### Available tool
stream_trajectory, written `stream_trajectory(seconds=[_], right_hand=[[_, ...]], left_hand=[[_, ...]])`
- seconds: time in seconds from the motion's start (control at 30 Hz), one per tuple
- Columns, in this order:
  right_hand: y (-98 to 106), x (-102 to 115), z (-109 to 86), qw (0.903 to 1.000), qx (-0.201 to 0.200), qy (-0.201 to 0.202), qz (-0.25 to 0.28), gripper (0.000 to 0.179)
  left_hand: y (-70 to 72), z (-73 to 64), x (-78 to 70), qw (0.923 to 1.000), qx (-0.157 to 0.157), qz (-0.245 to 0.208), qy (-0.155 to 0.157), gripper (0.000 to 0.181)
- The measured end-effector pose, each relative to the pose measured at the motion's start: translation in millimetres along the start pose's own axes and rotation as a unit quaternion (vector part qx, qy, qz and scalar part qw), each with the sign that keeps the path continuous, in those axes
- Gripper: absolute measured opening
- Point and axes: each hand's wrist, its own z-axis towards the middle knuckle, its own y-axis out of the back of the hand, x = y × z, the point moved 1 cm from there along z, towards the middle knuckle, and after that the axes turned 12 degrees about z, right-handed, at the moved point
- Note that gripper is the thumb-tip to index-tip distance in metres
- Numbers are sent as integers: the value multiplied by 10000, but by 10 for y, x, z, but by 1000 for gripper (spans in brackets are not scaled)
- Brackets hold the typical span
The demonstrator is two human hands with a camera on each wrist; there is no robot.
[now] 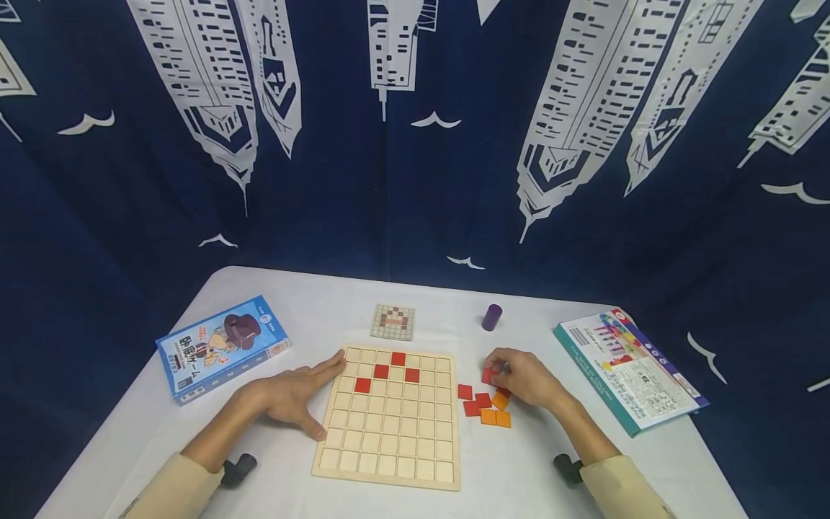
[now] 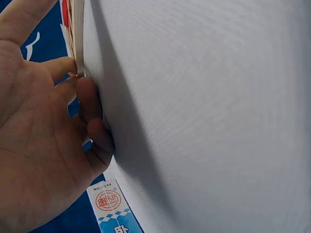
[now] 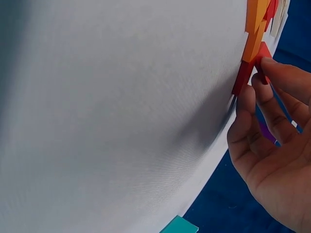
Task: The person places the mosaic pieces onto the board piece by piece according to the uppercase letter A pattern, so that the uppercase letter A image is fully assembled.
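My left hand (image 1: 295,395) spreads along the left edge of a wooden grid board (image 1: 387,425), with index finger and thumb touching its rim. Several red squares fill cells near the board's top, one of them a red tile (image 1: 398,358) in the top row. To the right of the board, my right hand (image 1: 525,376) pinches a red square tile (image 3: 263,62) between thumb and fingertips. Just below that hand lie loose red tiles (image 1: 472,409) and orange tiles (image 1: 496,417), some overlapping.
A small pattern card (image 1: 392,322) lies beyond the board, and a purple cylinder (image 1: 492,317) stands to its right. At the left is a blue game box (image 1: 223,348); at the right, a teal-edged box (image 1: 630,370). A dark curtain (image 1: 389,180) hangs behind the white table (image 1: 311,288).
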Motion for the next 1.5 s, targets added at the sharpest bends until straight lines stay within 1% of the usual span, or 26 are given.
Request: stream_trajectory(seconds=[0.23, 0.33, 0.47, 0.67, 0.83, 0.97, 1.07, 1.17, 1.37, 1.5], right_hand=[[-5, 26, 7, 9996, -93, 196, 183, 19], [-14, 76, 18, 9990, -208, 213, 333, 19], [-56, 171, 34, 9978, -264, 199, 574, 17], [-207, 352, 76, 9956, -126, 239, 903, 14], [-358, 550, 119, 9910, 71, 496, 1244, 12], [-473, 715, 162, 9880, 170, 786, 1321, 12], [-567, 837, 198, 9852, 358, 997, 1348, 11], [-671, 964, 223, 9798, 692, 1089, 1530, 12], [-891, 1205, 252, 9667, 1401, 1099, 1836, 17], [-1025, 1326, 254, 9618, 1684, 1154, 1823, 15]], left_hand=[[-2, 2, 4, 10000, 12, 24, 31, 131], [-3, 3, 8, 10000, 10, 25, 32, 131], [-3, 4, 11, 10000, 10, 17, 14, 131], [3, 8, 5, 10000, 26, -6, 23, 131], [7, 8, -2, 10000, 47, -1, 59, 131], [6, 8, -4, 10000, 44, 5, 39, 131], [0, 11, 0, 10000, 40, 28, 15, 130], [-6, 16, 5, 10000, 48, 69, 13, 130], [-6, 16, 11, 9999, 74, 89, 39, 129], [-3, 8, 11, 9999, 83, 78, 24, 128]])
